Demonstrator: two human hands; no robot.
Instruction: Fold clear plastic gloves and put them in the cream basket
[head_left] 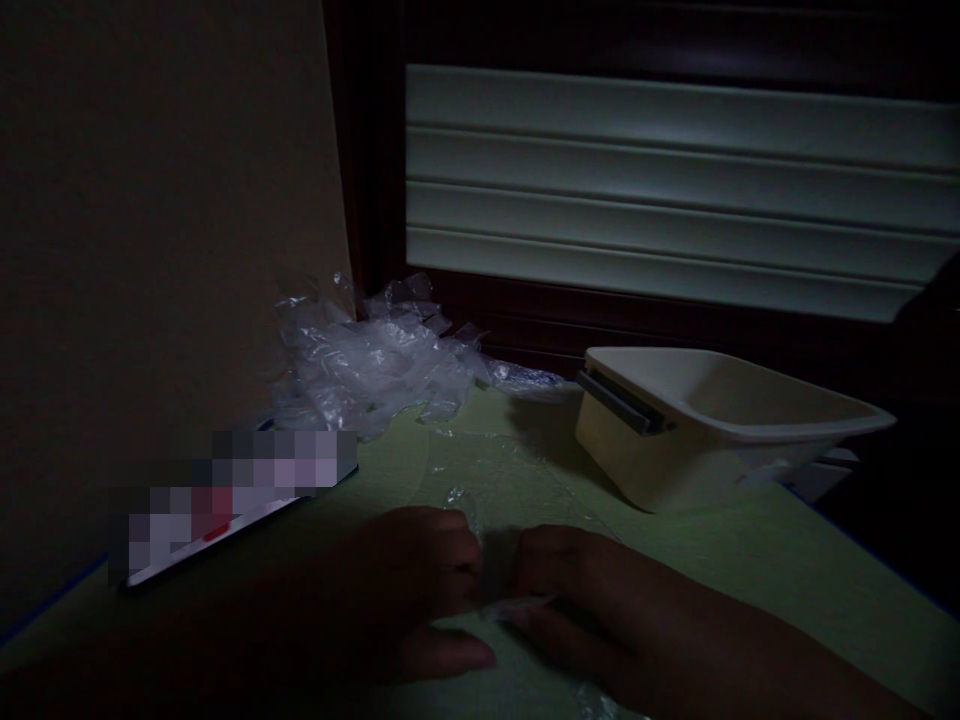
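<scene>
The scene is very dim. My left hand (pixel 420 590) and my right hand (pixel 577 590) rest close together on a pale green table surface (pixel 750 560). Both have their fingers curled and pinched on a small clear plastic bag (pixel 517 603) that lies between them. A thin sheet of clear plastic (pixel 495 470) spreads over the table just beyond the hands. What is inside the small bag cannot be made out.
A heap of crumpled clear plastic bags (pixel 360 365) lies at the back left by the wall. A cream plastic bin (pixel 705 420) with a dark handle stands at the right. A flat card or device (pixel 225 520) lies at the left. A shuttered window is behind.
</scene>
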